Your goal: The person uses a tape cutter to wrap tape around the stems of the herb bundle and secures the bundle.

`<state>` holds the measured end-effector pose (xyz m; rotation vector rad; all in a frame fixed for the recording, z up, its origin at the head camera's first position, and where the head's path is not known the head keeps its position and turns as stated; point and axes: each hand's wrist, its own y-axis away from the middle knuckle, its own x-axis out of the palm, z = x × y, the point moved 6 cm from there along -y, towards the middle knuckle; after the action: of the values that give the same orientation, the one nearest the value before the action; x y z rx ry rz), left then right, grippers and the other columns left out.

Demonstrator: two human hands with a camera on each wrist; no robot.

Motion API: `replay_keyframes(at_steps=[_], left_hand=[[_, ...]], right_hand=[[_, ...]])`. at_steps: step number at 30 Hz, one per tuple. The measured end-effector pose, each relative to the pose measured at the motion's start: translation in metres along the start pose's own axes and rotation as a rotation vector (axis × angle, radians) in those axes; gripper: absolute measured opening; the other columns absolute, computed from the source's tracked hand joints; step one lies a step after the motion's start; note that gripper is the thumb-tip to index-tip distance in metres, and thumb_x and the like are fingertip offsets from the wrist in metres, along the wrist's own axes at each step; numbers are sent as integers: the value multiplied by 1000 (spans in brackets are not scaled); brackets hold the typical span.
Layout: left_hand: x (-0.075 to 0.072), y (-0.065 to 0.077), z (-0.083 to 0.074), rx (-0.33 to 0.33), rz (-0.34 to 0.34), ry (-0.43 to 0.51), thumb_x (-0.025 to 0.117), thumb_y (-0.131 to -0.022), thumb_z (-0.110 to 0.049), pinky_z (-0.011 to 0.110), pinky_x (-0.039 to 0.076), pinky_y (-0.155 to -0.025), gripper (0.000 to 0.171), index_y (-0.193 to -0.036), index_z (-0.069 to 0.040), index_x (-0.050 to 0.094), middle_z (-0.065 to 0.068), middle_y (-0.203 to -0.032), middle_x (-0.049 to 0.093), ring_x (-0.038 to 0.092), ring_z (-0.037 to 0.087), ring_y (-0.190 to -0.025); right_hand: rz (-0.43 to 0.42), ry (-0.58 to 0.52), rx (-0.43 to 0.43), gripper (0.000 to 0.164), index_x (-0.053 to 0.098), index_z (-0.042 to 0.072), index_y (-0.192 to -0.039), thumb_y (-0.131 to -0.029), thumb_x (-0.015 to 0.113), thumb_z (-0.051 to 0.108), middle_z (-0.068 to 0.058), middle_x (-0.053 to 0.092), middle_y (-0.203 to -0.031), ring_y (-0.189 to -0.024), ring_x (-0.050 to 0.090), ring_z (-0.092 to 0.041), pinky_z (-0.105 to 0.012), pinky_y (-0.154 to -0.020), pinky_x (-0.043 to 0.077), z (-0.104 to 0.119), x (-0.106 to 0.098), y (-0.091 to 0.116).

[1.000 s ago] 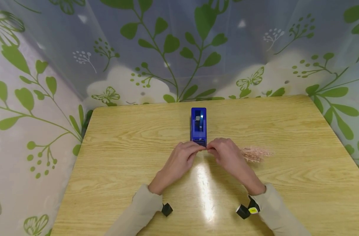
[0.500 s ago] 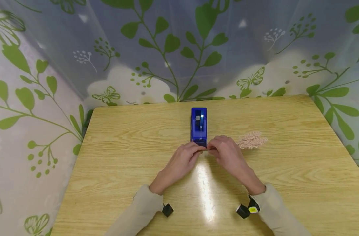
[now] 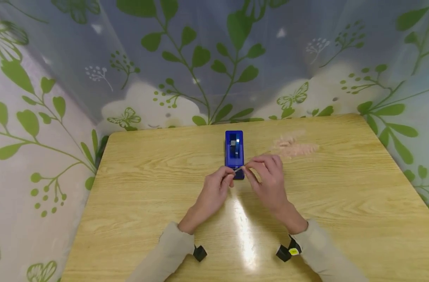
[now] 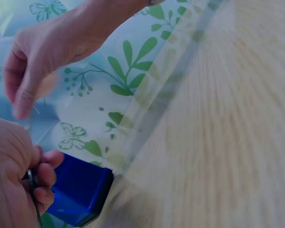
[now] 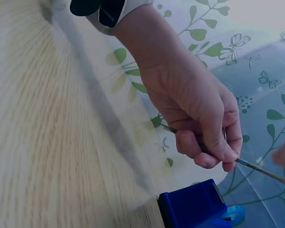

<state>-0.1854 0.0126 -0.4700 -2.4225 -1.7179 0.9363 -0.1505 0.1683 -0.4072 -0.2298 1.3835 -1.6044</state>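
Observation:
A thin flower stem [image 5: 259,168] with a blurred, fluffy pink head [image 3: 295,149] stretches between my hands above the tabletop. Fingers and thumb of my left hand [image 3: 216,190] grip its bare end, which pokes out behind the curled fingers in the right wrist view. Farther along the stem, my right hand [image 3: 268,178] pinches with thumb and index finger; a short pale strip [image 3: 238,169] shows between the two hands. Just beyond the fingertips sits a blue tape dispenser [image 3: 234,150], its cutter end towards me and partly overlapped by the left fingers.
The wood-grain table [image 3: 147,156] backs onto a hanging curtain [image 3: 214,78] printed with leaves and butterflies. Black wrist cameras [image 3: 200,253] jut from both sleeves just above the tabletop. The dispenser is the nearest obstacle to the hands.
The pink head has swung away from me and turned, now blurred. My right hand has lifted and shifted slightly away, and the fingertips have parted, revealing the pale strip. The dispenser stays put.

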Motion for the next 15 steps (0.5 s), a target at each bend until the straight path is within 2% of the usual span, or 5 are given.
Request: replay_keyframes(at_steps=[3, 6, 10, 12, 15], left_hand=[[-4, 2, -1, 12, -72, 22, 55, -106, 0, 21, 45, -53, 10, -105, 4, 64, 5, -76, 63, 56, 13, -62], [-7, 4, -3, 12, -108, 51, 56, -106, 0, 21, 43, -52, 10, -103, 5, 65, 6, -74, 63, 57, 19, -62], [-5, 5, -4, 4, -82, 57, 55, -107, -5, 23, 45, -54, 15, -104, 3, 67, 4, -76, 64, 60, 23, -65], [-5, 5, -5, 1, -53, 30, 54, -108, -8, 23, 47, -56, 17, -106, 0, 69, 2, -78, 65, 61, 21, -67], [-6, 3, -5, 9, -21, -17, 54, -109, -9, 24, 50, -59, 19, -109, -1, 72, 3, -82, 68, 64, 20, -71]], right_hand=[[-61, -42, -10, 17, 72, -2, -87, -94, 79, 12, -15, 67, -89, -81, 62, -33, -42, -75, 50, 6, 2, 1], [-27, -75, 91, 19, 72, 0, -88, -98, 75, 16, -12, 67, -88, -75, 63, -27, -37, -65, 54, 5, 8, 6], [48, -50, 196, 8, 71, 1, -91, -95, 75, 8, -11, 69, -87, -70, 62, -23, -37, -58, 54, 2, 14, 13], [63, 4, 185, 7, 70, 0, -92, -92, 75, 4, -12, 69, -85, -68, 62, -23, -37, -57, 53, 3, 14, 14], [83, 109, 113, 13, 70, -2, -98, -89, 78, 2, -14, 68, -87, -72, 62, -27, -39, -59, 53, 6, 12, 12]])
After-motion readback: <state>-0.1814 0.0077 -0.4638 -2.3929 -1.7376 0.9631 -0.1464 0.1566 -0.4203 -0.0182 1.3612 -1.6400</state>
